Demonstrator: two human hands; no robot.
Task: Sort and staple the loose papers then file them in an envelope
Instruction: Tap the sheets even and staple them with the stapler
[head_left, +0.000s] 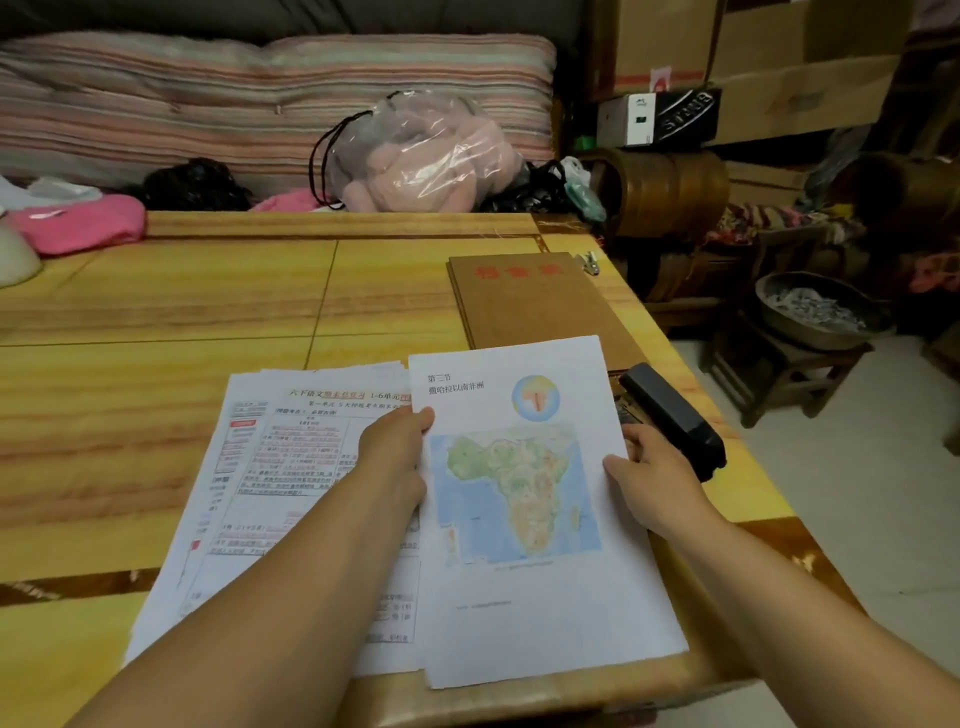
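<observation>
Both hands hold the same small sheaf: the left hand grips its left edge with the thumb on top near the upper part of the page, and the right hand pinches its right edge, so the two stand apart with the map-printed papers between them. Held by both side edges like this, the sheets look set to be squared up into one sorted set before stapling; how many sheets are in it I cannot tell, though a second edge shows at the bottom. This set sits at lower centre, its left side overlapping a fanned pile of text sheets at lower left, still unsorted; at least three staggered edges show at its top. One black stapler lies just right of the right hand, near the bench edge, handy for the next step. One brown file envelope with red characters lies above the map set at centre right, waiting for filing. One small metal clip sits beside the envelope's upper right corner.
</observation>
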